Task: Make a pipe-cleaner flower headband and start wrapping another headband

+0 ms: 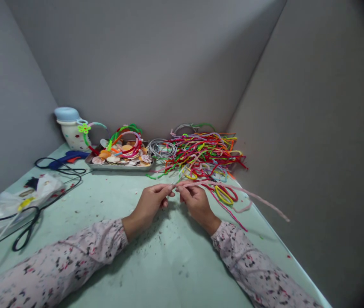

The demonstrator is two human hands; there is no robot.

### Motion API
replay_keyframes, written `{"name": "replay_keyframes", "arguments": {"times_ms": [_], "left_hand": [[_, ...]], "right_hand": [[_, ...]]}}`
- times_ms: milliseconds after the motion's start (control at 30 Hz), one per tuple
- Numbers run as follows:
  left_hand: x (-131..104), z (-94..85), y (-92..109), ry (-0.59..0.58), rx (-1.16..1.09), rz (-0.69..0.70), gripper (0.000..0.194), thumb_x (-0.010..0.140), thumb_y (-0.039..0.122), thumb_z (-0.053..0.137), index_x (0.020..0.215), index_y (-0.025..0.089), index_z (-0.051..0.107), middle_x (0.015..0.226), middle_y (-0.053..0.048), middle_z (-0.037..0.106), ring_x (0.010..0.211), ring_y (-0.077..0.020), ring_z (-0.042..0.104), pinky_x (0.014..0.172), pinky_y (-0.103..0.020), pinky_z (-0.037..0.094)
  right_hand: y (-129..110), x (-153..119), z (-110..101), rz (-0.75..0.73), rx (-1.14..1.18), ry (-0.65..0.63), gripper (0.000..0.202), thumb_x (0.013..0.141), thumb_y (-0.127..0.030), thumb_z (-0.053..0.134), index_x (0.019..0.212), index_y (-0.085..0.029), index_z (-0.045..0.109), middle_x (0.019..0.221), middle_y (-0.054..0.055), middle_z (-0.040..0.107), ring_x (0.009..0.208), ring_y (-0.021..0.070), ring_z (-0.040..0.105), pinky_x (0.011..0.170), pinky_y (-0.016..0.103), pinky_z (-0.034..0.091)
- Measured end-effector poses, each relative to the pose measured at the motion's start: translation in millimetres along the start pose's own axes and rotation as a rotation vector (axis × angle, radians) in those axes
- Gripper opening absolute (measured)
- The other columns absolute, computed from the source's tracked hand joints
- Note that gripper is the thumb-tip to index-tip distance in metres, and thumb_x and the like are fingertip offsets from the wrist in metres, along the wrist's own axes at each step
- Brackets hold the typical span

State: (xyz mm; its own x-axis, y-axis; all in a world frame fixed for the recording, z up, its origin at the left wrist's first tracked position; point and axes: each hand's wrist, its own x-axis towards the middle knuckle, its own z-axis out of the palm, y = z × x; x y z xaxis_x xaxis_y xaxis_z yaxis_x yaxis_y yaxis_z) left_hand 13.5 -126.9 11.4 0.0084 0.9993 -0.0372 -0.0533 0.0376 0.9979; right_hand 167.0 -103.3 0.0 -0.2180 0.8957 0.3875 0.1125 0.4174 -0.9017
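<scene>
Over the middle of the table my left hand (152, 202) and my right hand (198, 204) meet at the fingertips. Both are closed in a pinch on one end of a pale pink pipe cleaner (259, 197). Its long free part runs out past my right hand and droops toward the table's right edge. A thin pale strand shows just above the fingertips; what it belongs to is unclear. Just beyond my right hand lie a yellow loop (223, 196), a red loop (232, 192) and a darker pink pipe cleaner (230, 211).
Behind my hands stands a metal tray (121, 167) of seashells, with pipe-cleaner-wrapped headbands on top. Right of it are coiled grey wire (162, 148) and a heap of coloured pipe cleaners (204, 149). A lidded cup (71, 130), blue tool (69, 159), black cable (57, 204) and plastic bag (45, 188) sit left.
</scene>
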Motion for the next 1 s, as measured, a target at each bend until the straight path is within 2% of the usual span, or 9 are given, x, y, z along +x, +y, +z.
{"name": "replay_keyframes", "arguments": {"times_ms": [267, 433, 667, 800, 1000], "left_hand": [[-1.0, 1.2, 1.2, -0.038, -0.003, 0.003, 0.037, 0.072, 0.050, 0.066, 0.084, 0.015, 0.071, 0.075, -0.002, 0.065, 0.049, -0.0080, 0.045, 0.046, -0.021, 0.032], [-1.5, 0.5, 1.6, -0.054, 0.027, 0.018, 0.035, 0.077, 0.048, 0.062, 0.088, 0.015, 0.070, 0.075, -0.002, 0.064, 0.050, -0.0083, 0.045, 0.047, -0.021, 0.033], [-0.2, -1.5, -1.9, -0.075, 0.043, 0.049, 0.032, 0.079, 0.046, 0.060, 0.079, 0.015, 0.068, 0.076, -0.002, 0.063, 0.050, -0.0078, 0.046, 0.047, -0.021, 0.032], [1.6, -2.9, -3.1, -0.042, 0.068, 0.063, 0.030, 0.079, 0.044, 0.059, 0.079, 0.015, 0.068, 0.074, -0.001, 0.063, 0.049, -0.0082, 0.047, 0.046, -0.021, 0.032], [4.2, -4.0, -3.6, 0.032, 0.075, 0.045, 0.032, 0.078, 0.044, 0.061, 0.084, 0.014, 0.068, 0.073, -0.002, 0.064, 0.048, -0.0077, 0.048, 0.044, -0.020, 0.031]], "right_hand": [[4.6, 0.3, 3.1, 0.017, 0.035, -0.007, 0.020, 0.084, -0.036, 0.056, 0.091, -0.018, 0.060, 0.066, -0.002, 0.056, 0.055, 0.0126, 0.051, 0.052, 0.024, 0.042], [4.8, 0.5, 4.2, 0.065, 0.050, -0.012, 0.017, 0.083, -0.035, 0.057, 0.090, -0.020, 0.059, 0.063, -0.003, 0.055, 0.053, 0.0124, 0.052, 0.051, 0.024, 0.042], [2.8, -0.3, 2.4, 0.022, -0.068, -0.028, 0.017, 0.084, -0.035, 0.057, 0.090, -0.020, 0.063, 0.080, 0.001, 0.064, 0.070, 0.0144, 0.058, 0.064, 0.025, 0.045], [3.2, 0.3, 3.8, 0.013, 0.014, -0.062, 0.021, 0.082, -0.034, 0.060, 0.098, -0.020, 0.058, 0.079, 0.001, 0.064, 0.071, 0.0149, 0.060, 0.064, 0.026, 0.046], [8.5, 3.1, 1.8, 0.054, 0.067, -0.020, 0.028, 0.079, -0.033, 0.063, 0.101, -0.021, 0.050, 0.077, -0.001, 0.058, 0.062, 0.0125, 0.055, 0.055, 0.023, 0.044]]}}
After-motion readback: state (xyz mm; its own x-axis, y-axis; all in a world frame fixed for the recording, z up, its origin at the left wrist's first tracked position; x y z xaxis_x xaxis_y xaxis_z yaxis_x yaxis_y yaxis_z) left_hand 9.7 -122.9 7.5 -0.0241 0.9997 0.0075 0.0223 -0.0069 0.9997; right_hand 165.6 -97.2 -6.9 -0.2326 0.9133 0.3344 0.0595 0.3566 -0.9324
